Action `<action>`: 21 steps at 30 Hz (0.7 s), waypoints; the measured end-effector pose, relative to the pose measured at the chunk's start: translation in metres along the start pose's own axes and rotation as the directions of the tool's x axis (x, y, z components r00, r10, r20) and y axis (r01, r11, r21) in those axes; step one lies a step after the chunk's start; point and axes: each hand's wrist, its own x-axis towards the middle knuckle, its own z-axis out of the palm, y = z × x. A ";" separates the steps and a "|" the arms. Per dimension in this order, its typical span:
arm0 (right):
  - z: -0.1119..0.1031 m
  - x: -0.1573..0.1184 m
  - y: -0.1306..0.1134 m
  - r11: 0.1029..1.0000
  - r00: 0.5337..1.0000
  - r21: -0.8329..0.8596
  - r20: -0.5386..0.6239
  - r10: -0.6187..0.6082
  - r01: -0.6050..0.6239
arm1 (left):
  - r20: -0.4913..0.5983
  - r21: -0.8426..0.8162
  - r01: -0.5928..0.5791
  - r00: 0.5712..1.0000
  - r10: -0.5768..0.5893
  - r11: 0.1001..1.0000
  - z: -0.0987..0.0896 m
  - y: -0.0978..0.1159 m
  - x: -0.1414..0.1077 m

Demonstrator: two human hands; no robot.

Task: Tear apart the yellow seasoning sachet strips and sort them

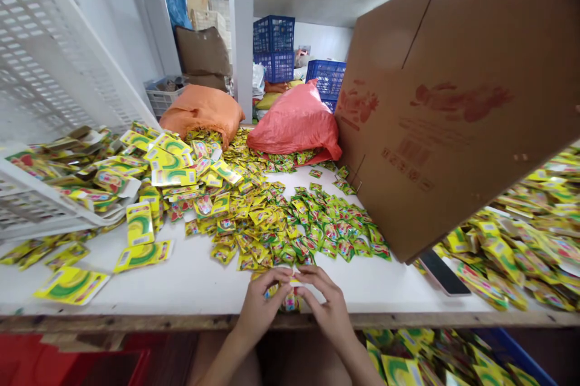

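Observation:
At the front edge of the white table (190,283), my left hand (263,301) and my right hand (327,302) meet with bent fingers. Between their fingertips they pinch a small yellow-and-white pack (295,283), mostly covered by the fingers. Whether it is a box or a sachet, I cannot tell. Just below the fingertips shows a colourful sachet (291,302), partly hidden by the hands. Beyond the hands spreads a heap of small sachets, yellow ones (258,217) towards the left and green ones (339,229) towards the right.
Flat yellow cartons (140,224) lie at the left, spilling from a tilted white crate (54,202). An orange sack (202,109) and a red sack (296,123) rest behind the sachets. At the right, a large cardboard box (435,102) leans beside a phone (444,271) and more cartons (502,253).

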 end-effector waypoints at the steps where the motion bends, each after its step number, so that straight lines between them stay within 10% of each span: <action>1: 0.001 0.000 -0.002 1.000 1.000 -0.008 -0.012 0.000 0.000 | -0.015 0.024 0.004 1.000 -0.003 1.000 0.000 0.001 0.000; 21: 0.012 -0.004 0.005 0.998 0.998 0.049 -0.059 0.037 -0.034 | -0.001 0.122 -0.023 1.000 0.024 0.992 -0.002 -0.003 -0.003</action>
